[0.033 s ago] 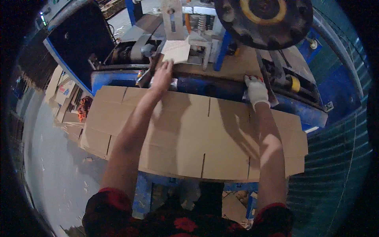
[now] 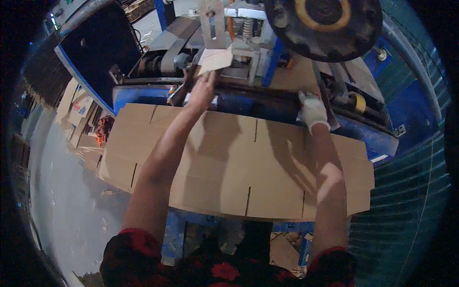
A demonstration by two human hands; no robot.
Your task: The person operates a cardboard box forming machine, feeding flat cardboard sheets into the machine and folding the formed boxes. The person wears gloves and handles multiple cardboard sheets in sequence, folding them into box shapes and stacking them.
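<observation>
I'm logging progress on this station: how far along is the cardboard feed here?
Done: the flat slotted cardboard blank lies spread on the blue machine, its far edge at the intake. In hand: the bare left hand and gloved right hand press at that far edge. Left: nearly the whole blank remains outside the machine, so feeding has barely begun.

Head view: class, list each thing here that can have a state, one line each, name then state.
Cardboard sheet: flat, unfolded, slotted, lying on the blue machine, far edge at its feed.
Left hand: bare, fingers extended at the sheet's far edge.
Right hand: in a white glove, resting at the sheet's far edge.
Round wheel: turning or still, cannot tell.
</observation>
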